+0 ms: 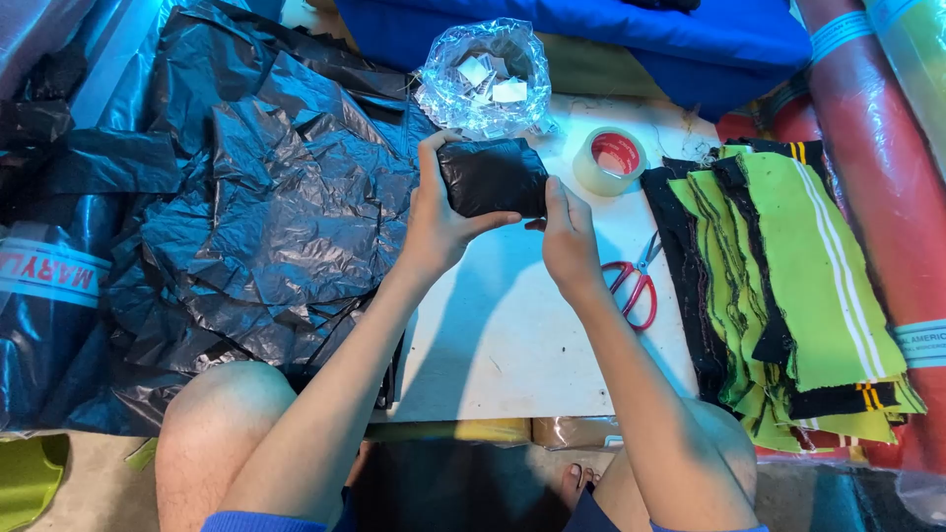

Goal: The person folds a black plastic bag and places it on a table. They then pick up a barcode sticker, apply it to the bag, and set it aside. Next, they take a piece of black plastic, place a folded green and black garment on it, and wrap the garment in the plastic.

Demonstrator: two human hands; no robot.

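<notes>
Seen from above, a person's left hand and right hand share a closed grip on a small black plastic-wrapped bundle, held just above a white desk. Right of the grip lie red-handled scissors and stacked green and black fabric strips. Left lies crumpled black plastic sheeting. Just beyond sit a tape roll and a clear bag of white paper slips.

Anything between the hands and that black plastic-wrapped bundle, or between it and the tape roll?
Nothing visible. The left hand and right hand both already hold the black plastic-wrapped bundle. Bare white tabletop separates it from the clear tape roll.
</notes>
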